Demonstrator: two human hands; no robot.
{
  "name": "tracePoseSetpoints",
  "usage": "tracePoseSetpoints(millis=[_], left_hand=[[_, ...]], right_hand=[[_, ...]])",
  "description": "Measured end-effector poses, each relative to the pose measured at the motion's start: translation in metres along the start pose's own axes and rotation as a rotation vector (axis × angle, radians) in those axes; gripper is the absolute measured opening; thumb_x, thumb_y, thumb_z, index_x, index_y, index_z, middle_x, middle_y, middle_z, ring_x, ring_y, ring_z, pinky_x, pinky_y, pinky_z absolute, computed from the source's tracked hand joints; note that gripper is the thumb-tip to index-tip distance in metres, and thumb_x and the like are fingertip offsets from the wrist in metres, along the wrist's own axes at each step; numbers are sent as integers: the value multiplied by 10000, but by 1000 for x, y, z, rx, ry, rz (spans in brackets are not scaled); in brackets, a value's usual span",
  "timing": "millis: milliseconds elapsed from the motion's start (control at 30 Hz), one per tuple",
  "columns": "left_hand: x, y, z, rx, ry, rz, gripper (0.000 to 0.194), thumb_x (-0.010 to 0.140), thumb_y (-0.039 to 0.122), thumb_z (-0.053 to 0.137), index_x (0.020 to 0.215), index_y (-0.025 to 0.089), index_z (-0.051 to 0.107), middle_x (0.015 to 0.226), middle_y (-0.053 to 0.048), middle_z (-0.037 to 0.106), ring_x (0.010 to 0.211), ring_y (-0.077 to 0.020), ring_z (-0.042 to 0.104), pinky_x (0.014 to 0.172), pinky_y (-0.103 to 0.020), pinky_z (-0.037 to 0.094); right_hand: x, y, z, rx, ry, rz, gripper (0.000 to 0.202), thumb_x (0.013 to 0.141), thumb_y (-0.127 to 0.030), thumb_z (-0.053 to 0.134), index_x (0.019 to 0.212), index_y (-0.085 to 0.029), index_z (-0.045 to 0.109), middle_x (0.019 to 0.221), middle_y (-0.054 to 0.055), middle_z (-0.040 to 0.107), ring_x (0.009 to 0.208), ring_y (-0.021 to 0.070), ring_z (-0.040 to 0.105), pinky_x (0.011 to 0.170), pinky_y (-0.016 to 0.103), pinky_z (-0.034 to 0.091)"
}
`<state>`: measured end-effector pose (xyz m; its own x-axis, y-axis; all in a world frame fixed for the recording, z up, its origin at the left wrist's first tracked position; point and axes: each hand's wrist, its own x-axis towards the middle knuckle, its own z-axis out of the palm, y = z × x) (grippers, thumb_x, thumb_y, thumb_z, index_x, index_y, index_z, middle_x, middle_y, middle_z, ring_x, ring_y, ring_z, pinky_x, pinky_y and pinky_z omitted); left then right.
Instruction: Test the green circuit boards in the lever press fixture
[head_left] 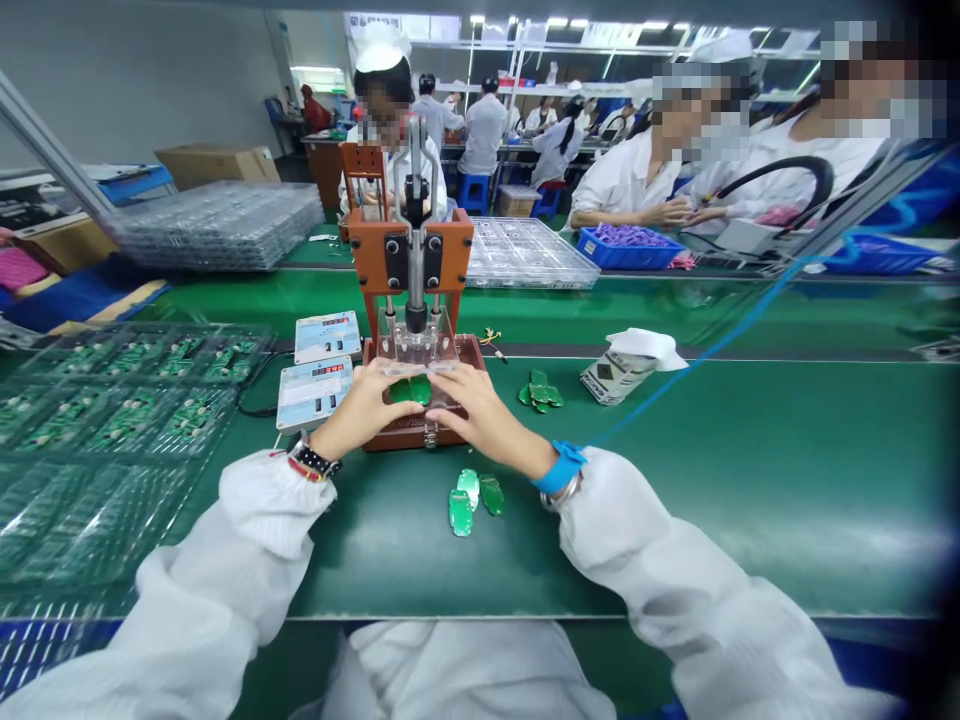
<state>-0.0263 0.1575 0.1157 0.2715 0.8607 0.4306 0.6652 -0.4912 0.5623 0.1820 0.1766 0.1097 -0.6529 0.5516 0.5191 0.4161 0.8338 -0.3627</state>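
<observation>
Hands [367, 401]: two, at one press [370, 262]; loose boards [461, 511] in front: three.

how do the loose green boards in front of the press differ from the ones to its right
The front boards are three, spread out with little overlap; the right-hand boards are heaped over one another. Two front boards look bright, while the right-hand boards look darker. Both groups are green, rounded in outline and lie on the green bench.

L hand [369, 396], R hand [474, 402] both fwd, part-open.
</observation>
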Motion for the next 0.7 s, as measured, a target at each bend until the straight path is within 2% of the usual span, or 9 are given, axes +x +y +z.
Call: tracePoseSetpoints(millis=[100, 267, 400, 500, 700], left_hand=[[5, -4, -5, -81, 5, -12, 531, 688, 272, 799, 1180, 184, 619, 1188, -104, 634, 1129, -283, 549, 994, -471, 391], [1, -9, -10, -183, -1, -14, 507, 729, 350, 755, 1182, 186, 598, 1216, -89, 615, 1138, -262, 555, 1006, -429, 400], [-5, -14, -10, -129, 59, 35, 440, 761, 407, 721, 1116, 163, 634, 1160, -101, 640, 1105, -262, 564, 984, -432, 412], [-9, -15, -9, -43, 88, 4, 369, 812, 404, 670, 1102, 176, 648, 1141, -95, 651, 1107, -260, 557, 993, -457, 388], [-11, -7, -12, 70, -36, -80, 278, 859, 351, 620, 1102, 220, 655, 1193, -72, 638, 1238, -283, 446, 1042, -533, 275]], right_hand=[[15, 10, 4, 38, -73, 28, 376, 868, -328, 628, 1210, -178, 583, 1282, 116, 553, 1245, 261, 455, 1031, 470, 363], [21, 17, 8, 133, -43, 26, 281, 813, -294, 698, 1072, -191, 665, 1200, 102, 602, 1185, 256, 509, 996, 454, 387], [18, 20, 0, 163, -11, 56, 309, 764, -309, 745, 1049, -209, 679, 1134, 93, 606, 1123, 250, 531, 956, 442, 413], [16, 27, -8, 147, 7, 110, 289, 748, -300, 760, 1015, -215, 686, 1126, 81, 605, 1101, 252, 531, 951, 448, 405], [20, 29, -15, 122, -74, 158, 239, 758, -285, 752, 980, -216, 694, 1140, 71, 607, 1102, 252, 516, 963, 449, 385]])
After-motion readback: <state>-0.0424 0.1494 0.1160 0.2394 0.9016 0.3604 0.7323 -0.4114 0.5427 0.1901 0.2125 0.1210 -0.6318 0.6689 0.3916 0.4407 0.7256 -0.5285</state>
